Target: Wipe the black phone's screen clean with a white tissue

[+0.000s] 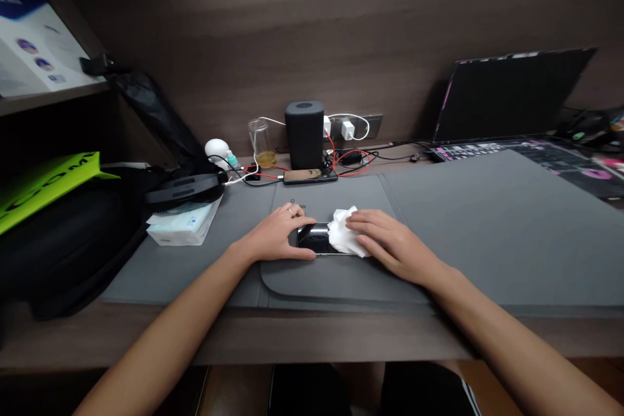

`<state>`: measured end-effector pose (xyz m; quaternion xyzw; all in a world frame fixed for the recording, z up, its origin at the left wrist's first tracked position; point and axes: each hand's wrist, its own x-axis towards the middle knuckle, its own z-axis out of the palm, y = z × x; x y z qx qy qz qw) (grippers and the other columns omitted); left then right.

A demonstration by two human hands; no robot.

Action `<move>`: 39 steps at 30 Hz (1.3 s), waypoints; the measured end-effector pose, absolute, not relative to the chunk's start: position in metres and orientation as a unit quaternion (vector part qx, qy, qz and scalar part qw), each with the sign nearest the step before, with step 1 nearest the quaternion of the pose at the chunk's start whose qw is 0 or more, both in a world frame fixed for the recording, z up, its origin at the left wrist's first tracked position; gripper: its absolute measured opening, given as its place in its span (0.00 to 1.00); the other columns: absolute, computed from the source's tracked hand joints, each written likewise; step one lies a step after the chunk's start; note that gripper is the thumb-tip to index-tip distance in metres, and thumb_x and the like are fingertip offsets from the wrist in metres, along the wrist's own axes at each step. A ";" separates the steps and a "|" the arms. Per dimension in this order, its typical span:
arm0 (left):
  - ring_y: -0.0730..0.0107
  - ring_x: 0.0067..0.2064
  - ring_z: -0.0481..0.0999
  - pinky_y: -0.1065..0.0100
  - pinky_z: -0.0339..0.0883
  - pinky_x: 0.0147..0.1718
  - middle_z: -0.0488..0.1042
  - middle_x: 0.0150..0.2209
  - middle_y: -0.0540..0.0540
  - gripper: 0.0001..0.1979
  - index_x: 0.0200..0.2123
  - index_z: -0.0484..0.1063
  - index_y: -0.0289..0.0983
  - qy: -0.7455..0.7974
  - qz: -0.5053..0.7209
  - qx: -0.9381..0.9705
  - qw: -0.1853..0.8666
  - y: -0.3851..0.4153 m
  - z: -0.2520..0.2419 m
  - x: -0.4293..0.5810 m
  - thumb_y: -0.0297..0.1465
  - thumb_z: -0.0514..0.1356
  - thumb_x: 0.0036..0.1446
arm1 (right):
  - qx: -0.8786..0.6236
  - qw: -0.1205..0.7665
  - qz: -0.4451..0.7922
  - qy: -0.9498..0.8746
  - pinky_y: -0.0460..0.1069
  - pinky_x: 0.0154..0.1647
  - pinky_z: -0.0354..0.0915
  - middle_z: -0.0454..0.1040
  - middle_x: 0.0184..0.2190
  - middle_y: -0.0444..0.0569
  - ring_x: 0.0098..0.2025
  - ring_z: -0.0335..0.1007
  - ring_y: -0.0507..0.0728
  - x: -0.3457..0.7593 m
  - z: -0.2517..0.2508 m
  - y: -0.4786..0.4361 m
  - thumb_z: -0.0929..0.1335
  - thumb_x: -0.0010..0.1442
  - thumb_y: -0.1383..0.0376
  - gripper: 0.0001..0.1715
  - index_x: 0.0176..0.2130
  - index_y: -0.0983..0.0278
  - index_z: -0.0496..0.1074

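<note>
My bare forearms (188, 318) angle inward, ringed left hand (273, 236) curved into a C of thumb (303, 253) and forefinger (305, 221), bare right hand (397, 247) palm-down, fingers (373, 227) nearly straight.

The one view looks from the person's head, forward and down over the worktop (331, 336) to the wall (380, 26) behind. It is close enough that the forearms (180, 318) enter from the bottom corners and the left hand (277, 234) and right hand (396, 245) lie near mid-frame, while its wide span takes in a shelf (56, 95) at left, a laptop (511, 97) at right and the legs (309, 391) below.
</note>
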<state>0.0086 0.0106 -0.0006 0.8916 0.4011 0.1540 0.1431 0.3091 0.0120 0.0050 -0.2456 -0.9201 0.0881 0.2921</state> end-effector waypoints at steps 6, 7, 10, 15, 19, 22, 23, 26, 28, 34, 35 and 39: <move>0.49 0.53 0.69 0.50 0.64 0.55 0.71 0.51 0.38 0.48 0.67 0.55 0.37 0.412 0.168 0.886 0.132 0.008 0.000 0.010 0.58 0.63 0.52 | -0.249 0.221 0.101 -0.938 0.60 0.62 0.67 0.73 0.59 0.53 0.60 0.69 0.61 0.303 0.000 0.012 0.61 0.72 0.60 0.20 0.58 0.61 0.73; 0.49 0.53 0.69 0.50 0.64 0.55 0.70 0.52 0.37 0.47 0.66 0.56 0.37 0.410 0.166 0.887 0.129 0.008 0.000 0.010 0.59 0.63 0.52 | -0.248 0.202 0.111 -0.941 0.60 0.62 0.66 0.72 0.61 0.52 0.62 0.68 0.61 0.302 0.000 0.012 0.61 0.72 0.60 0.21 0.59 0.60 0.72; 0.49 0.55 0.69 0.50 0.64 0.56 0.69 0.56 0.36 0.44 0.64 0.60 0.37 0.398 0.170 0.893 0.120 0.009 0.001 0.009 0.58 0.62 0.53 | -0.243 0.172 0.133 -0.945 0.59 0.65 0.64 0.67 0.64 0.52 0.65 0.64 0.61 0.297 0.001 0.011 0.60 0.72 0.59 0.23 0.62 0.61 0.69; 0.50 0.56 0.68 0.50 0.63 0.57 0.69 0.57 0.37 0.44 0.64 0.60 0.38 0.390 0.185 0.893 0.127 0.007 -0.001 0.004 0.59 0.62 0.52 | -0.221 0.154 0.157 -0.950 0.60 0.66 0.62 0.66 0.65 0.53 0.66 0.62 0.61 0.290 0.005 0.013 0.59 0.73 0.59 0.24 0.62 0.62 0.69; 0.50 0.57 0.67 0.51 0.62 0.58 0.68 0.58 0.36 0.43 0.64 0.61 0.38 0.392 0.202 0.886 0.145 0.005 -0.002 -0.001 0.61 0.57 0.55 | -0.221 0.179 0.163 -0.945 0.61 0.64 0.64 0.67 0.65 0.54 0.65 0.63 0.62 0.290 0.005 0.013 0.60 0.72 0.59 0.26 0.66 0.61 0.63; 0.49 0.57 0.67 0.50 0.61 0.58 0.68 0.58 0.37 0.41 0.63 0.62 0.39 0.404 0.208 0.879 0.147 0.004 -0.001 -0.002 0.62 0.51 0.59 | -0.255 0.252 0.154 -0.921 0.63 0.65 0.63 0.61 0.68 0.56 0.67 0.59 0.63 0.294 0.003 0.011 0.64 0.69 0.56 0.38 0.71 0.60 0.49; 0.50 0.57 0.67 0.50 0.61 0.57 0.69 0.58 0.37 0.41 0.64 0.62 0.39 0.405 0.207 0.879 0.147 0.004 -0.001 -0.002 0.62 0.49 0.60 | -0.262 0.271 0.150 -0.914 0.63 0.66 0.61 0.59 0.69 0.56 0.68 0.57 0.64 0.295 0.003 0.011 0.64 0.69 0.56 0.40 0.72 0.59 0.46; 0.50 0.58 0.67 0.50 0.60 0.58 0.69 0.60 0.37 0.41 0.69 0.53 0.38 0.398 0.205 0.882 0.145 0.003 0.000 0.002 0.60 0.44 0.63 | -0.264 0.291 0.146 -0.908 0.63 0.70 0.55 0.53 0.71 0.52 0.71 0.51 0.62 0.296 0.000 0.013 0.61 0.71 0.56 0.38 0.73 0.58 0.44; 0.50 0.60 0.65 0.49 0.59 0.60 0.67 0.63 0.38 0.44 0.72 0.43 0.39 0.398 0.206 0.884 0.134 0.002 -0.001 0.005 0.60 0.44 0.63 | -0.268 0.274 0.148 -0.912 0.63 0.71 0.52 0.51 0.72 0.52 0.72 0.47 0.61 0.295 -0.002 0.017 0.59 0.72 0.56 0.35 0.73 0.59 0.46; 0.50 0.64 0.63 0.49 0.58 0.62 0.63 0.66 0.37 0.41 0.71 0.48 0.39 0.383 0.186 0.898 0.111 0.004 0.000 0.009 0.56 0.51 0.64 | -0.245 0.164 0.145 -0.944 0.63 0.71 0.52 0.58 0.69 0.54 0.71 0.51 0.61 0.289 -0.009 0.021 0.58 0.73 0.56 0.30 0.68 0.64 0.59; 0.50 0.64 0.63 0.49 0.58 0.63 0.63 0.67 0.36 0.41 0.71 0.51 0.39 0.377 0.186 0.900 0.109 0.004 0.001 0.009 0.56 0.53 0.63 | -0.242 0.161 0.141 -0.946 0.62 0.70 0.54 0.59 0.69 0.55 0.70 0.53 0.61 0.289 -0.010 0.021 0.58 0.73 0.56 0.29 0.67 0.65 0.61; 0.48 0.65 0.63 0.48 0.57 0.64 0.63 0.66 0.37 0.46 0.69 0.54 0.40 0.353 0.182 0.911 0.113 0.002 0.004 0.007 0.55 0.63 0.55 | -0.239 0.173 0.138 -0.945 0.61 0.68 0.58 0.62 0.67 0.53 0.69 0.57 0.60 0.291 -0.008 0.017 0.59 0.73 0.58 0.24 0.63 0.61 0.68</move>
